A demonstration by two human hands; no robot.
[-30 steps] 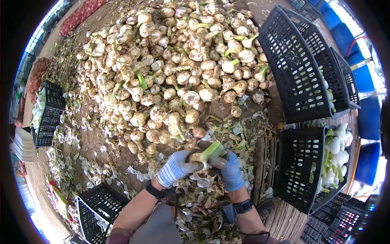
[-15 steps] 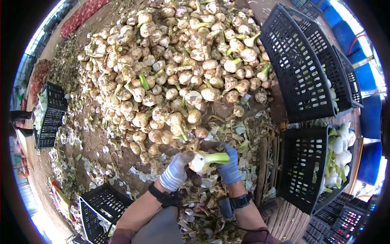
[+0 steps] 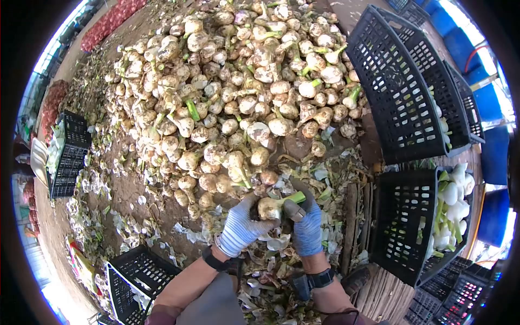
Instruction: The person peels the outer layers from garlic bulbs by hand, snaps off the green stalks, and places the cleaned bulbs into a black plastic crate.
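Observation:
Close in front of me, my left hand point(image 3: 240, 225), in a striped glove with a grey palm, is closed round a garlic bulb point(image 3: 268, 208). The bulb's visible side is tan and dirty, and its thick green stem points up to the right. My right hand point(image 3: 306, 225), gloved in blue and grey, grips the stem end, with its thumb bent beside the stem. Some fingers are hidden behind the bulb. Just beyond my hands lies a big heap of unpeeled garlic bulbs point(image 3: 227, 103). Loose peelings point(image 3: 276, 241) cover the ground below.
A black crate point(image 3: 403, 216) with white garlic stands tilted at my right, and more black crates point(image 3: 398, 86) are behind it. Another crate point(image 3: 141, 271) sits at lower left, one point(image 3: 70, 154) farther left. Red net sacks point(image 3: 111, 24) lie at far left; blue barrels point(image 3: 493, 157) line the right.
The garlic bulb has turned in my hands, its white side giving way to a tan one. My right hand has shifted, its thumb now in front by the stem.

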